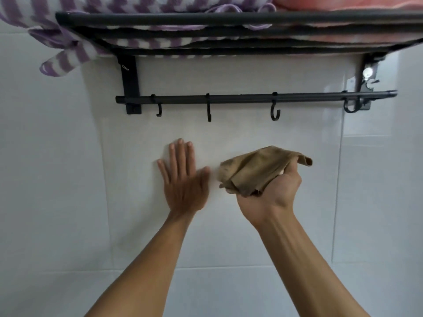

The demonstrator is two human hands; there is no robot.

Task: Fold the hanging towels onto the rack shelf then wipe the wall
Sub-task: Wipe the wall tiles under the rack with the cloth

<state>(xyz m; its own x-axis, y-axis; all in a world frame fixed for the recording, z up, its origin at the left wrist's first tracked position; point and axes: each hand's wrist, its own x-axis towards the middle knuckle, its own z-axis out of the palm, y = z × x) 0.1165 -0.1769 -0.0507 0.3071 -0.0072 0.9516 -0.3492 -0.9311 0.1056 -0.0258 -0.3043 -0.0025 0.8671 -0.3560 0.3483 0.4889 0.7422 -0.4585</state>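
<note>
Here's the black metal wall-mounted towel rack (229,19), and everything hangs off that. Up on its slatted shelf lies a purple-and-white striped terry towel (80,42), bundled on the rack's left end with a corner drooping off the edge, and beside it, toward the rack's right end, a folded coral-pink towel (343,3). Under the shelf runs the rack's thin black rail (251,97) with four small black hooks (275,113), all bare.

Below the rail, against the glossy white tiled wall (57,179), both bare hands are up. The left hand (183,179) is spread flat, fingers straight and together, palm pressed on the tile beneath the rail's middle hooks, holding nothing. Just to its right, the right hand (272,188) is curled closed around a crumpled tan-brown cleaning cloth (256,168), the fabric bunched over the fingers and held at the wall beneath the third hook. The two hands sit near each other, not touching.
</note>
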